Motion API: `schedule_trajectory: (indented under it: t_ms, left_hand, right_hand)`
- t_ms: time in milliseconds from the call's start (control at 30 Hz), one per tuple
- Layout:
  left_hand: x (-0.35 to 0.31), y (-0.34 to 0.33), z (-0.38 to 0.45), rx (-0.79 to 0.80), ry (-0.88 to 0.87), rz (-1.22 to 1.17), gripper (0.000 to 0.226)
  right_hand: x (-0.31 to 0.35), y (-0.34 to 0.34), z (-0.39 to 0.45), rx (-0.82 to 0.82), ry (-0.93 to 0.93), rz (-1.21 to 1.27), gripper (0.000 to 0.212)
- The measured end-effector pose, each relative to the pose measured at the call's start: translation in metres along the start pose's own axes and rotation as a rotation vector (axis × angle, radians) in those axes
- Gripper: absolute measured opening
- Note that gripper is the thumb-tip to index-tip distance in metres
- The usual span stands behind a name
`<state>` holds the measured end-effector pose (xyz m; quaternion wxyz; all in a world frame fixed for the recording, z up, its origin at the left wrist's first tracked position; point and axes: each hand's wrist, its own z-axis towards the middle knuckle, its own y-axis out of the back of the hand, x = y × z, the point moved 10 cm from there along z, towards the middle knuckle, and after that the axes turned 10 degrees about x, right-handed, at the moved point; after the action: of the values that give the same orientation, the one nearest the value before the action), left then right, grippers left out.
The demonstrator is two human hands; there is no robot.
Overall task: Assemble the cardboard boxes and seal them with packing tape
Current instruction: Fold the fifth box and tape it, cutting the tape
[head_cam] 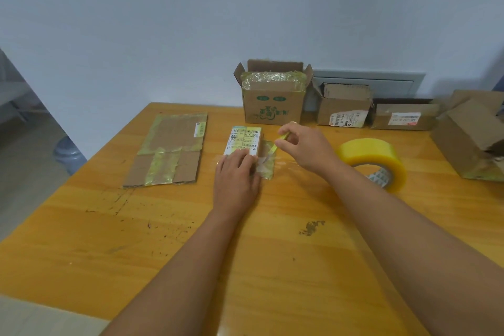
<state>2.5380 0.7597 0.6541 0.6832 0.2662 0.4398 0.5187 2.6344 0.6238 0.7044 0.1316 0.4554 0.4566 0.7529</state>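
Two hands work at the centre of the tabletop [272, 254]. Your left hand [236, 175] lies flat, fingers straight, pressing down on the near end of a small labelled box [244, 140]. Your right hand [305, 146] sits just to the 3 o'clock side of that box, thumb and forefinger pinching the free end of a strip of clear tape [268, 162] whose lower part already clings to the box's right side and near corner.

The step in hand appears to be sealing: the small box is closed, and the strip is being drawn taut before it is laid. The next move calls for steady pressure from your left hand so the box does not slide, then bringing the strip down smoothly along the seam and rubbing it flat, to avoid wrinkles or the tape folding onto itself.

The roll of packing tape [372, 162] stands on edge at 3 o'clock, near your right forearm; whether the strip is cut free from it cannot be told. A flattened box [170, 150], unassembled, lies at 9 o'clock. Along the wall, from 12 to 2 o'clock, stand an open box with green print [274, 106], two smaller open boxes [342, 109] [403, 116], and a larger crumpled box [469, 139].
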Motion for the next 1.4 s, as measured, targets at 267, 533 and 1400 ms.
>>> schedule_trajectory:
  t_ms: [267, 533, 1400]
  left_hand:
    - [0.001, 0.000, 0.000, 0.004, 0.004, -0.026, 0.023]
    - [0.002, -0.002, -0.001, 0.018, 0.005, -0.034, 0.028]
    - [0.004, -0.004, -0.001, 0.035, -0.003, -0.033, 0.027]
  right_hand:
    - [0.003, 0.000, -0.002, -0.023, 0.025, -0.066, 0.028]
    - [0.016, 0.002, -0.009, -0.073, 0.099, -0.149, 0.032]
    - [0.004, 0.041, -0.026, -0.393, -0.004, 0.193, 0.017]
